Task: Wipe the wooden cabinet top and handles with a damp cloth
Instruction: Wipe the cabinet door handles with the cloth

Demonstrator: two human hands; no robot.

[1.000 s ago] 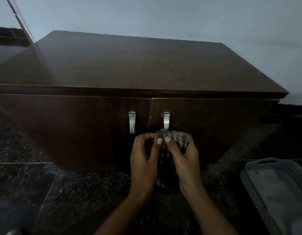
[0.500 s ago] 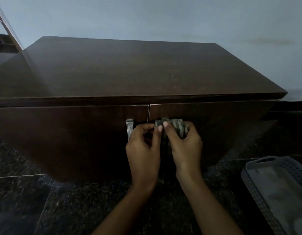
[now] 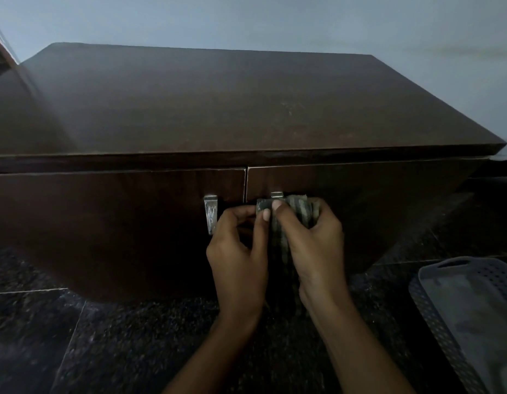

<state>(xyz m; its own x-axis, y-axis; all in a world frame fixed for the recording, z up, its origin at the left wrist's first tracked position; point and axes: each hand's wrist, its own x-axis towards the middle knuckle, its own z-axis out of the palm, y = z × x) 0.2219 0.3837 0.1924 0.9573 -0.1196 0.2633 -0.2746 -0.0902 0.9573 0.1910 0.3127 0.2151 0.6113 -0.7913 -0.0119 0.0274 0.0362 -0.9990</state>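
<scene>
A low dark wooden cabinet (image 3: 218, 109) fills the view, with two doors below its bare top. The left door's metal handle (image 3: 210, 213) is uncovered. Only the top tip of the right door's handle (image 3: 276, 194) shows; a striped grey-green cloth (image 3: 300, 210) is wrapped over the rest. My right hand (image 3: 312, 243) grips the cloth around that handle. My left hand (image 3: 238, 251) pinches the cloth's left edge with thumb and forefinger. The cloth's tail hangs down between my wrists.
A grey perforated plastic basket (image 3: 434, 308) stands on the floor at the lower right. Dark speckled stone floor (image 3: 118, 345) runs in front of the cabinet. A pale wall (image 3: 275, 21) rises behind it, and a slanted rod (image 3: 2, 49) leans at the far left.
Both hands have risen with the cloth from below the right handle up onto it, so the handle is now mostly covered. The camera has also moved closer to the cabinet.
</scene>
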